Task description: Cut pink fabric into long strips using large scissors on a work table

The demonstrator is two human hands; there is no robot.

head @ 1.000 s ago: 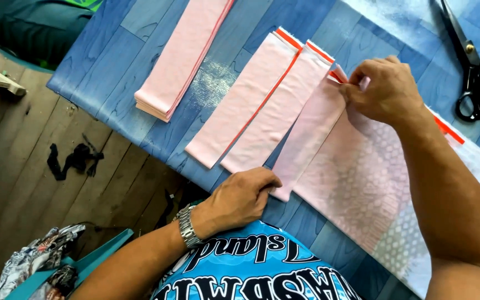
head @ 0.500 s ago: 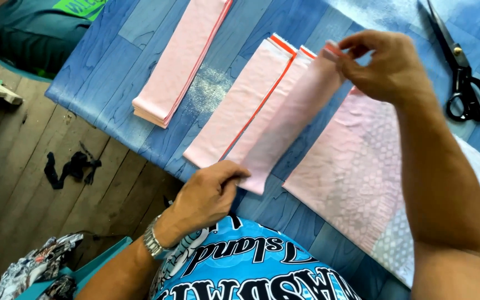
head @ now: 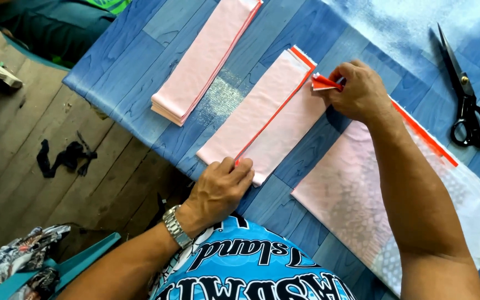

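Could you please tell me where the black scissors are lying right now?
In the head view, the black scissors lie on the blue table at the upper right, beyond the right hand and the wide pink cloth.

Bright, even daylight; a pale glare washes the table's (head: 140, 72) far right corner; shadows soft; focus sharp throughout.

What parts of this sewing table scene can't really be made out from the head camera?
- Far end of the pink strip: covered by the right hand.
- Near corner of that strip: under the left hand.
- Wide pink cloth: partly behind the right forearm, cut off at the bottom edge.
- Folded stack: top cut off by the frame.
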